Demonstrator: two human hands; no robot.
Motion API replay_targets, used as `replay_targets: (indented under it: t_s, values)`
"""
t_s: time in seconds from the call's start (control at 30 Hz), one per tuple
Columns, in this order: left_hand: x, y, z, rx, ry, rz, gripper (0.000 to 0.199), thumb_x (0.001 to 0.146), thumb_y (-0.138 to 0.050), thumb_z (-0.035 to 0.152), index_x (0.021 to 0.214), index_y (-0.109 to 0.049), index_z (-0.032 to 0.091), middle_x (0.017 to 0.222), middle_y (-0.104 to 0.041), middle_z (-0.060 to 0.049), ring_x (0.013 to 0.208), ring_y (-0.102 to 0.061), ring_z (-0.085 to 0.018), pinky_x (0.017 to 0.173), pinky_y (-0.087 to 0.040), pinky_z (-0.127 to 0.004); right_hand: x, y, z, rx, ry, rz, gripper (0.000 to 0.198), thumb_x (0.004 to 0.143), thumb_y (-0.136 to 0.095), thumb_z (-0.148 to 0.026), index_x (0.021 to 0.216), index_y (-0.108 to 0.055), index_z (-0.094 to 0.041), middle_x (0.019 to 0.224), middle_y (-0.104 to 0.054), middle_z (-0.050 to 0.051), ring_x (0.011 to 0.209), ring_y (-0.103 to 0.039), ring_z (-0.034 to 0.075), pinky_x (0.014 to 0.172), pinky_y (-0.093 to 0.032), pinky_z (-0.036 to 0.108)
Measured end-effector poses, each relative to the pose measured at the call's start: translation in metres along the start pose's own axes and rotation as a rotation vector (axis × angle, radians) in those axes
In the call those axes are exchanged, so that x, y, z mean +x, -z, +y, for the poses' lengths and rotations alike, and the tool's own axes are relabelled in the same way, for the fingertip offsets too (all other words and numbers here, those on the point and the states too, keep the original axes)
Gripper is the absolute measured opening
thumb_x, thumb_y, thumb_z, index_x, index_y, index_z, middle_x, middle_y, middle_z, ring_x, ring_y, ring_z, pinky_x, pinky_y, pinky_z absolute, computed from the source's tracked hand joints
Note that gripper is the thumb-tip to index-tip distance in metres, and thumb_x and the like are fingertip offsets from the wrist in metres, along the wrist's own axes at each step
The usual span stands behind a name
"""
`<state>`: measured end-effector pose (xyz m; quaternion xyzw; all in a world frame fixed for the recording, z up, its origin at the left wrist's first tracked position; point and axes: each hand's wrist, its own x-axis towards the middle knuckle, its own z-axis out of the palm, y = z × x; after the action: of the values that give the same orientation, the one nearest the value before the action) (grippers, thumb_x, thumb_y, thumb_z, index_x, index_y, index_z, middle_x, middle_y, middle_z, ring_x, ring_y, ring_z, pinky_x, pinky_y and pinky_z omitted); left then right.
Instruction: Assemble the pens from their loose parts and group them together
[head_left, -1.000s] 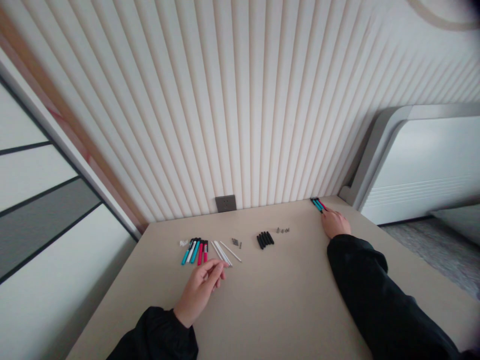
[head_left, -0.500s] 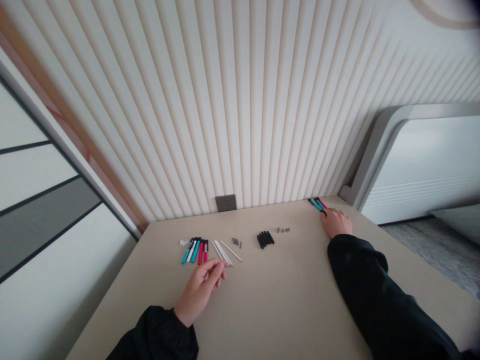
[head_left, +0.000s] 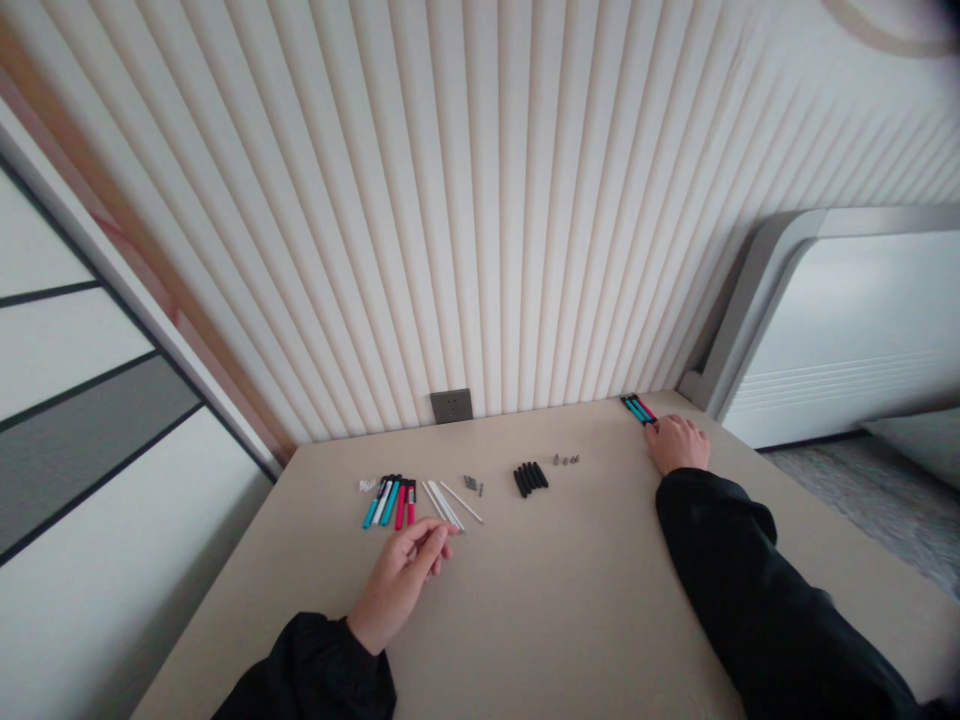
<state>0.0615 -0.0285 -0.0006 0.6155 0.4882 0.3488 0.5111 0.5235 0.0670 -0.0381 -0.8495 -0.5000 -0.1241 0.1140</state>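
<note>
My left hand (head_left: pixel 409 572) rests over the table just in front of several thin white pen refills (head_left: pixel 442 503). Its thumb and fingers are pressed together, and nothing shows between them. At the far right, my right hand (head_left: pixel 676 443) has its curled fingertips on the near ends of a small group of pens (head_left: pixel 639 408), turquoise and pink with black ends. These pens lie side by side near the wall. Part of the right fingers is hidden behind the back of the hand.
Left of the refills lie several turquoise, white and pink pen barrels (head_left: pixel 390 502) and small clear pieces (head_left: pixel 367 485). Springs (head_left: pixel 472 483), black grips (head_left: pixel 530 478) and small metal tips (head_left: pixel 566 460) lie across the table (head_left: pixel 540 600). A socket (head_left: pixel 451 406) is on the ribbed wall.
My right hand has shifted slightly to the right, and the pens under its fingertips now lie closer and more evenly together. My left hand has stayed in place.
</note>
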Motion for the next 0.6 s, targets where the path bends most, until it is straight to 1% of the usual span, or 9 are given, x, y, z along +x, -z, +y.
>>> replay_targets:
  t_s: [0.13,0.33,0.47,0.6]
  values:
    - [0.0003,-0.0002,-0.0004,-0.006,0.004,0.002,0.04,0.087,-0.052,0.05,0.1,-0.064,0.014,0.074,-0.058,-0.002,0.058,-0.048,-0.012,0.05,-0.036,-0.022,-0.0006,0.0006,-0.001,-0.007,-0.012,-0.006,0.036,0.093,-0.039,-0.036,0.092,-0.068,-0.015,0.105,-0.063,0.014,0.102,-0.053,0.029,0.084,-0.038,0.04]
    - [-0.001,-0.0001,0.0026,-0.008,0.001,0.003,0.04,0.086,-0.053,0.05,0.101,-0.064,0.015,0.074,-0.059,-0.002,0.059,-0.049,-0.012,0.052,-0.037,-0.022,-0.0037,0.0022,-0.0025,0.01,-0.003,0.007,0.038,0.092,-0.041,-0.04,0.116,-0.06,-0.017,0.108,-0.062,0.014,0.105,-0.052,0.03,0.084,-0.038,0.041]
    - [-0.0013,-0.0002,0.003,-0.003,0.007,-0.005,0.041,0.086,-0.052,0.05,0.102,-0.064,0.015,0.075,-0.059,-0.002,0.059,-0.049,-0.012,0.052,-0.037,-0.022,-0.005,0.002,-0.0018,0.013,0.025,0.013,0.036,0.092,-0.042,-0.039,0.116,-0.061,-0.02,0.111,-0.061,0.012,0.106,-0.051,0.029,0.084,-0.038,0.041]
    - [-0.0008,0.0,0.0004,-0.006,0.006,0.0,0.041,0.086,-0.053,0.05,0.102,-0.064,0.014,0.075,-0.059,-0.003,0.059,-0.049,-0.012,0.052,-0.037,-0.022,-0.0052,0.0015,-0.0015,0.02,0.025,0.029,0.034,0.091,-0.043,-0.038,0.113,-0.063,-0.02,0.115,-0.059,0.012,0.108,-0.048,0.029,0.087,-0.036,0.041]
